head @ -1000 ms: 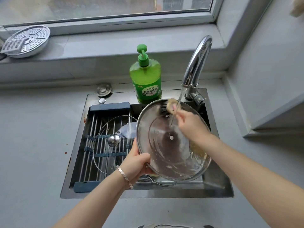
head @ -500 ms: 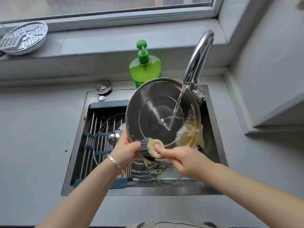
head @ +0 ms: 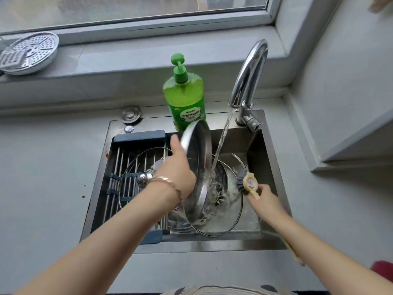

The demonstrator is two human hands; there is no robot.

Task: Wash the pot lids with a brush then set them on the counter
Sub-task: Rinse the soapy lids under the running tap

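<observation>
My left hand [head: 178, 165] grips a steel pot lid [head: 201, 165] from behind and holds it on edge over the sink, its inside turned to the right. Tap water runs down the lid's inner face, where soap suds cling low down. To the lid's right, my right hand [head: 265, 202] holds a dish brush [head: 246, 184] with grey bristles and a cream handle, apart from the lid. A glass lid [head: 231, 213] lies in the sink bottom under the steel one. Another glass lid [head: 136, 167] with a shiny knob rests on the drying rack.
The sink [head: 274, 165] is set into a grey counter [head: 46, 171]. A roll-up rack [head: 119, 188] covers its left half. A green soap bottle [head: 184, 96] and the running faucet [head: 248, 77] stand behind. A perforated steamer plate [head: 29, 53] sits on the window ledge.
The steel lid has turned from facing me to standing on edge. My right hand with the brush has pulled away from it to the right. The camera has shifted slightly.
</observation>
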